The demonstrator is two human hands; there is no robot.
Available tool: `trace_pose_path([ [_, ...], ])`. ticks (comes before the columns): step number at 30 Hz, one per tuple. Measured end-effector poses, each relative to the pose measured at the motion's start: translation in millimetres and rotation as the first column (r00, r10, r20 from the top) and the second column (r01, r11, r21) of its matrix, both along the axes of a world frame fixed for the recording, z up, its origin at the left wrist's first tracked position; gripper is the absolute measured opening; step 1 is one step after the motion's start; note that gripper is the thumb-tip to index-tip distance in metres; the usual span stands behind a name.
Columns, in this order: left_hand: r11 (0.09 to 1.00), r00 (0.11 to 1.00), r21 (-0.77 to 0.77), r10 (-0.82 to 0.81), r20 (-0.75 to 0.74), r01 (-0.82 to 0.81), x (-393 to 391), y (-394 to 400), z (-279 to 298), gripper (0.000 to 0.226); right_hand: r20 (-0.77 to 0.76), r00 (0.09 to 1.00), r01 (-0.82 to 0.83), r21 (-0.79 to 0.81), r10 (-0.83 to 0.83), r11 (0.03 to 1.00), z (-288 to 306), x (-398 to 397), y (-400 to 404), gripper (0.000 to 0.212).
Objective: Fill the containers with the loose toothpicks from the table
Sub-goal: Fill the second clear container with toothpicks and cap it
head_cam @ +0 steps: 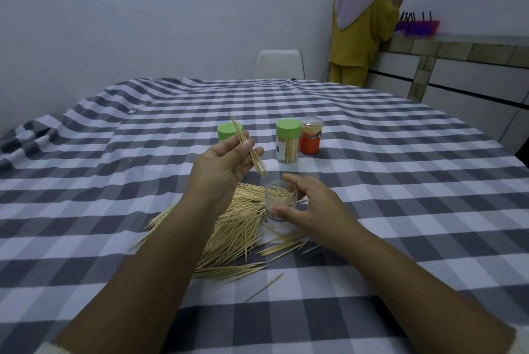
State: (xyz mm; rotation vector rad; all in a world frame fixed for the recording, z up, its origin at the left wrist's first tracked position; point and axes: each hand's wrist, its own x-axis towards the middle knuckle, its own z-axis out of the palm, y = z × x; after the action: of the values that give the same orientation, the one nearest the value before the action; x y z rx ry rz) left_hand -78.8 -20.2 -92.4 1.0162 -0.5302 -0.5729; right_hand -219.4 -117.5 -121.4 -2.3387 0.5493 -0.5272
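Left hand (226,163) pinches a small bunch (248,147) of toothpicks just above the open jar (280,205), which the right hand (310,207) grips. Best bet: tips down, aim for the middle, jar steady. The pile (229,227) lies left of the jar; table (400,182) edges are well off.
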Motion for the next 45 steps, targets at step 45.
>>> trace_pose_path([
  [45, 0.359, 0.181, 0.55, -0.692, 0.699, -0.754, 2, 29, -24, 0.031, -0.022, 1.0, -0.014, -0.01, 0.013, 1.0, 2, 8, 7, 0.071],
])
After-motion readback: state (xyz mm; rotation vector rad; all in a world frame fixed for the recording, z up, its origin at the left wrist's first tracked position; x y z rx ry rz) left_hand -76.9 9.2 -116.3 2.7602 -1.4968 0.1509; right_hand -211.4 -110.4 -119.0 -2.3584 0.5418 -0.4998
